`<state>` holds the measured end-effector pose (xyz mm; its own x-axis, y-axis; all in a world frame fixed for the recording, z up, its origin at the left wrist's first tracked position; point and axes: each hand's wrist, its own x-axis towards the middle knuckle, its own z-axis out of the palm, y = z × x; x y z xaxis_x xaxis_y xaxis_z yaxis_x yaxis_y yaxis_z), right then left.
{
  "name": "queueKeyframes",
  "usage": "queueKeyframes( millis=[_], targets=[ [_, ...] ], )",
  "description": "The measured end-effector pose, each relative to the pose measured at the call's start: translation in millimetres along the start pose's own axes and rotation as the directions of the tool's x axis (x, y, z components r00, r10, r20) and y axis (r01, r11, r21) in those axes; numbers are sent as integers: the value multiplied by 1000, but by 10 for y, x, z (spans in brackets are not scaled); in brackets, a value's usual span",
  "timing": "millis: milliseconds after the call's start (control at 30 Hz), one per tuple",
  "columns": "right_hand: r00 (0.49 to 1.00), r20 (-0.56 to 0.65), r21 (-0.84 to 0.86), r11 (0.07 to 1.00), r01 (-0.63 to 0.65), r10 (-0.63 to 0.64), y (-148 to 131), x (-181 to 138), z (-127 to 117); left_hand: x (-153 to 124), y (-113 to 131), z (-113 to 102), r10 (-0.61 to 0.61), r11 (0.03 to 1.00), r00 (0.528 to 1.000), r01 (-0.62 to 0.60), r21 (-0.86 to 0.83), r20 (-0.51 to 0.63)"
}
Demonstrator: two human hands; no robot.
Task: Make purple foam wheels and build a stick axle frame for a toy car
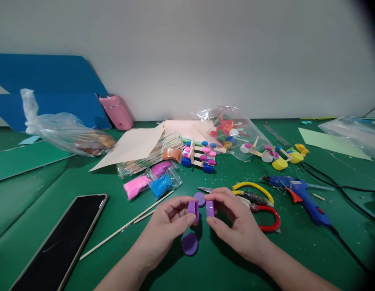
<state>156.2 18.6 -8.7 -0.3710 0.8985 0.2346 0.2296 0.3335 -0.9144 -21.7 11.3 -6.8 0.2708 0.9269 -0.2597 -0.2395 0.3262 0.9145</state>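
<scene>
Between thumb and fingers, my left hand (167, 220) pinches a purple bottle cap (193, 211), its hollow side turned to the right. A second purple bottle cap (209, 208) is pinched in my right hand (234, 222), on edge and a small gap away from the first. Two more purple caps lie flat on the green table: one purple cap (190, 244) below the hands, another purple cap (200, 199) just behind them. Scissors with a red handle (275, 218) and pliers with yellow grips (257, 192) lie beyond my right hand, partly covered by it.
A blue glue gun (305, 198) with its cord lies at the right. Small bottle-cap cars (199, 155), clay packets (161, 185), a bag of sticks (154, 153) and a bag of caps (226, 129) spread across the back. A phone (60, 242) and a long wooden stick (127, 225) lie left.
</scene>
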Motion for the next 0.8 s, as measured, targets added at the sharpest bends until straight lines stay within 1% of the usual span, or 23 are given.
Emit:
queueKeyframes(
  millis=[67,267,433,667,800],
  targets=[
    [1000,5,21,1000,21,-21,26,-9,10,0,-6,15,-1,1000,1000,1,0,-2],
    [992,53,-69,991,118,-115,61,-17,32,7,-1,10,25,997,999,-27,71,33],
    [989,67,-98,986,136,-129,72,-28,24,-13,-16,0,37,994,998,-42,99,53],
    [988,64,-124,981,151,-144,71,-35,7,-9,5,19,34,994,998,-39,101,44],
    [988,59,-119,982,147,-141,86,-36,15,-14,-9,23,36,997,999,-38,71,24]
  ],
)
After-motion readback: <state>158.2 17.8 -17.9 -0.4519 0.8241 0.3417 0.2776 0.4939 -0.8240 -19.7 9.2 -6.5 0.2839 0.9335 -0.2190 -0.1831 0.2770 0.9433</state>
